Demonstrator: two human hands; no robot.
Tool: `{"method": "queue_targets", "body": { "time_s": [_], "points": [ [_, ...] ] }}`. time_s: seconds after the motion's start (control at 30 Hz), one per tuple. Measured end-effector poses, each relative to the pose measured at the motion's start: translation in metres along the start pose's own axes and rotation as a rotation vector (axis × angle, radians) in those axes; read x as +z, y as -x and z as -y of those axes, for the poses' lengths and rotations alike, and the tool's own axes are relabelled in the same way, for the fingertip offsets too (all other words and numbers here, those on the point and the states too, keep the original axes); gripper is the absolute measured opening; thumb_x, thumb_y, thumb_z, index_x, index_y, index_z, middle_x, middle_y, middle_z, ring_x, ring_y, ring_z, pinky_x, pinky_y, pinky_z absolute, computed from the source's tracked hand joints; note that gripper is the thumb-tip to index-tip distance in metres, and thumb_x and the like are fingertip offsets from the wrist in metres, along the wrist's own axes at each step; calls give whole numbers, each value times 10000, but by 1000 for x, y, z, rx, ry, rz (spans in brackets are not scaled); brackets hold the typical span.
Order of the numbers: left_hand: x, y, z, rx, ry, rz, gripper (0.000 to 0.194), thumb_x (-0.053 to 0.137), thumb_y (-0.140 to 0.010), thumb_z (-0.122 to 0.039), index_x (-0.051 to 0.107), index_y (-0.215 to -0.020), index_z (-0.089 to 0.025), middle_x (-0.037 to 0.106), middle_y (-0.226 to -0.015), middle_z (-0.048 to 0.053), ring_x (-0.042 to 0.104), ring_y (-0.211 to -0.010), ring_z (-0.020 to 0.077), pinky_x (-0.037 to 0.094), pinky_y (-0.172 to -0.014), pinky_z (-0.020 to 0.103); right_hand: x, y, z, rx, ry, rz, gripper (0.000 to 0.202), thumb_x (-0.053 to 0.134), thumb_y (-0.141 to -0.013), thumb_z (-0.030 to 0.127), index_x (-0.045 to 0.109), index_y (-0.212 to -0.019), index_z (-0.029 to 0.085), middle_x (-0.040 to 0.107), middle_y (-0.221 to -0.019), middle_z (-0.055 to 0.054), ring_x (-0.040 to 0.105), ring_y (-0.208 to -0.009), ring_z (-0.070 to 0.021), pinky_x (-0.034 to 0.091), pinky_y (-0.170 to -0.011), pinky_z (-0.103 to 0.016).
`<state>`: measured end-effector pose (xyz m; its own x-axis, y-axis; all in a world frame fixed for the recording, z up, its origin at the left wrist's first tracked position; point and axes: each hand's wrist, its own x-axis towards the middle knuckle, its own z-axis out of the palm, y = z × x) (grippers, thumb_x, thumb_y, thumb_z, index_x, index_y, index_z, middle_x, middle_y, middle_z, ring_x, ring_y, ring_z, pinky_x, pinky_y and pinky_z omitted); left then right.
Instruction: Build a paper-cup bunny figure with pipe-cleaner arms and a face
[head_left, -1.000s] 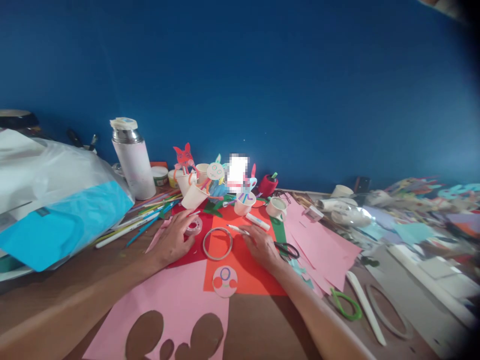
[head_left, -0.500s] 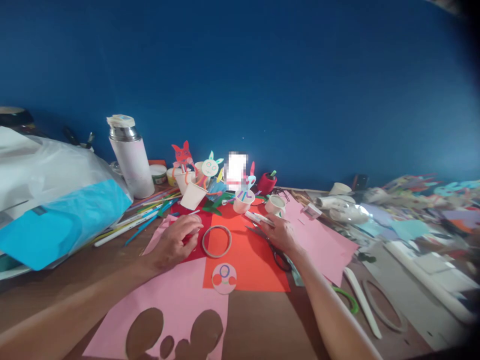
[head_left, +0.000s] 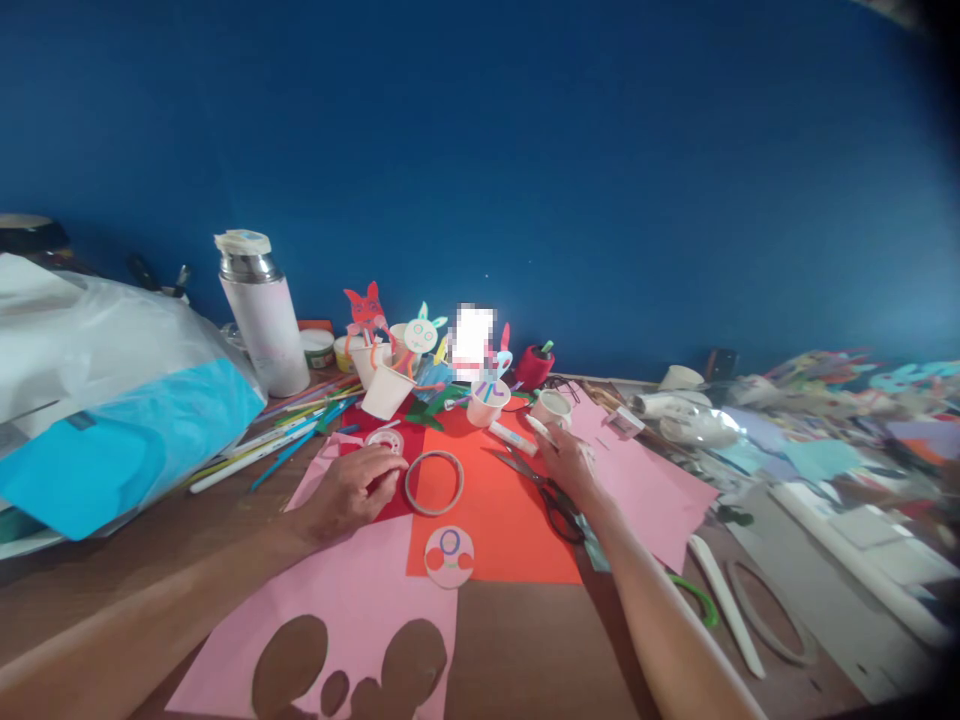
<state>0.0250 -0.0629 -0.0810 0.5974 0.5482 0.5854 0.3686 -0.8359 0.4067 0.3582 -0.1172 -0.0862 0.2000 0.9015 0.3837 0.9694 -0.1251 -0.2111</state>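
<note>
My left hand (head_left: 356, 490) rests with loosely bent fingers on the pink and dark red paper, and nothing shows in its grasp. Just beyond its fingers lies a white disc with holes (head_left: 385, 440). A pale ring (head_left: 434, 483) sits to its right. My right hand (head_left: 568, 462) is closed on a slim white stick (head_left: 537, 428), its kind unclear, near a white cup (head_left: 551, 408). Beside that hand lie black-handled scissors (head_left: 559, 505) and a white tube (head_left: 513, 438) on the orange paper (head_left: 502, 545). A pink paper face (head_left: 449, 557) lies nearer me.
White cups with paper animal figures (head_left: 388, 390) stand at the back, near a white flask (head_left: 262, 320). Pens (head_left: 277, 440) and a plastic-wrapped package (head_left: 127, 400) occupy the left. Cut pink paper (head_left: 360, 590) lies in front. Craft scraps (head_left: 817, 450) crowd the right.
My left hand has drawn back slightly, uncovering the white disc. My right hand has shifted right, away from the white tube, which now lies fully visible.
</note>
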Motion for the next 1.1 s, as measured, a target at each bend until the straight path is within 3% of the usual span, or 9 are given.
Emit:
{"method": "queue_targets", "body": {
  "time_s": [0.1, 0.3, 0.53, 0.63, 0.8, 0.9, 1.0, 1.1],
  "points": [
    [-1, -1, 2, -106, 33, 1, 190, 462, -780, -178, 618, -886, -156, 661, -877, 38, 599, -832, 125, 449, -776, 209, 3, -2, -8, 42, -55, -49, 255, 378, -857, 339, 571, -989, 240, 656, -825, -34, 604, -701, -167, 379, -544, -222],
    [-5, -5, 0, -279, 34, -37, 208, 460, -761, -239, 648, -843, -201, 686, -849, 0, 624, -782, 130, 466, -730, 194, 3, -2, 0, -36, -108, -160, 225, 408, -839, 313, 607, -887, 219, 643, -862, -44, 594, -755, -167, 409, -598, -231],
    [-8, -5, -8, -356, -10, 1, 211, 475, -758, -281, 661, -833, -215, 685, -852, 6, 609, -823, 155, 429, -823, 244, 3, 10, 24, -228, -168, -52, 187, 485, -796, 278, 620, -904, 205, 666, -814, -40, 607, -729, -159, 427, -630, -226],
    [-8, -5, 1, -411, 126, -63, 211, 471, -764, -292, 645, -842, -204, 672, -865, 8, 594, -828, 148, 426, -805, 238, 3, 16, 34, -329, -172, -11, 193, 505, -764, 219, 619, -919, 205, 677, -843, -39, 616, -749, -165, 434, -669, -234],
    [-18, -16, 22, -607, 480, -342, 199, 456, -771, -295, 569, -884, -178, 543, -602, -28, 495, -534, 85, 414, -529, 185, 3, 19, 42, -404, -187, 24, 222, 480, -749, 162, 624, -914, 201, 678, -893, -52, 616, -799, -173, 434, -714, -246],
    [-29, -22, 34, -681, 558, -475, 209, 471, -749, -287, 549, -909, -177, 507, -601, -38, 417, -453, 60, 355, -432, 164, 4, 19, 43, -416, -190, 45, 213, 476, -756, 168, 623, -908, 197, 674, -896, -63, 612, -809, -180, 434, -724, -259],
    [-39, -24, 46, -642, 424, -498, 183, 467, -731, -259, 575, -840, -160, 544, -644, -12, 462, -514, 70, 395, -502, 175, 5, 19, 45, -449, -200, 65, 200, 484, -753, 163, 620, -895, 196, 673, -865, -63, 606, -807, -182, 428, -748, -271],
    [-47, -23, 59, -637, 302, -411, 183, 446, -726, -256, 586, -806, -170, 596, -703, 9, 520, -577, 97, 423, -552, 196, 6, 21, 47, -488, -199, 69, 181, 486, -747, 154, 619, -863, 196, 672, -809, -53, 605, -766, -175, 421, -728, -265]
  ]
}}
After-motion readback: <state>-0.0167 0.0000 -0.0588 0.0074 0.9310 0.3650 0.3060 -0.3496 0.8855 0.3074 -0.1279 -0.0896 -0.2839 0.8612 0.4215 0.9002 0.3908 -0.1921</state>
